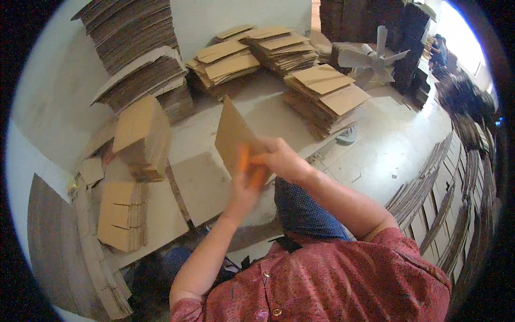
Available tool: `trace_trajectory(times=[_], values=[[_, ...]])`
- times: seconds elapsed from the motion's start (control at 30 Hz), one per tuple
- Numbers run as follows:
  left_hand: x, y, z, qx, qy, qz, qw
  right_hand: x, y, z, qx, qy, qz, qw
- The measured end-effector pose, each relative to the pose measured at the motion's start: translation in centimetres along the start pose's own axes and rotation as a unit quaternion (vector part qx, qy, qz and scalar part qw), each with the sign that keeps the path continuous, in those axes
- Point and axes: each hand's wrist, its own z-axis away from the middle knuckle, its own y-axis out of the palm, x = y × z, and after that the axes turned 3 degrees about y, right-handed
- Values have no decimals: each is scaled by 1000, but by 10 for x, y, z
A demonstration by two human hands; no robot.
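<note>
A flat brown cardboard sheet (230, 131) stands tilted on edge above the table, in front of my body. My right hand (281, 159) is closed on its near right edge, fingers bent inward. Just below and left of it, my left hand (248, 181) grips the lower part of the same sheet; motion blurs its fingers. Something bright orange (243, 158) shows at the left fingers, too smeared to tell whether it is a covering or a tool. The two hands are close together.
Cardboard stacks stand along the table's back (228, 64) and right of the middle (327, 94). At the left are a taller stack (140, 131) and a slotted one (122, 214). A white-bladed fan (375, 59) stands behind. More flat cardboard (429, 193) lines the right side. Another person (439, 52) sits far off.
</note>
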Motion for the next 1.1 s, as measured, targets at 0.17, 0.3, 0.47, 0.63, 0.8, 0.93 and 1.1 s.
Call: trace_trajectory(times=[0.17, 0.3, 0.47, 0.63, 0.8, 0.93, 1.1], values=[[-18, -68, 16, -76, 76, -241, 964, 49, -39, 28, -296, -272, 270, 875], [-24, -173, -17, -173, 100, -489, 849, 59, -115, 5, -416, -255, 552, 676], [-20, -268, -49, -146, 52, -662, 734, -14, -185, -36, -332, 61, 708, 620], [-19, -302, -75, -64, -77, -628, 772, -27, -177, -25, -208, 147, 643, 722], [-12, -333, -98, -89, -17, -627, 773, -14, -132, -18, -322, -43, 675, 663], [-23, -312, -100, -104, 30, -616, 780, -22, -78, -24, -238, -261, 476, 806], [-53, -322, -88, -144, -79, -492, 855, -10, 13, -23, -121, -175, 327, 921]])
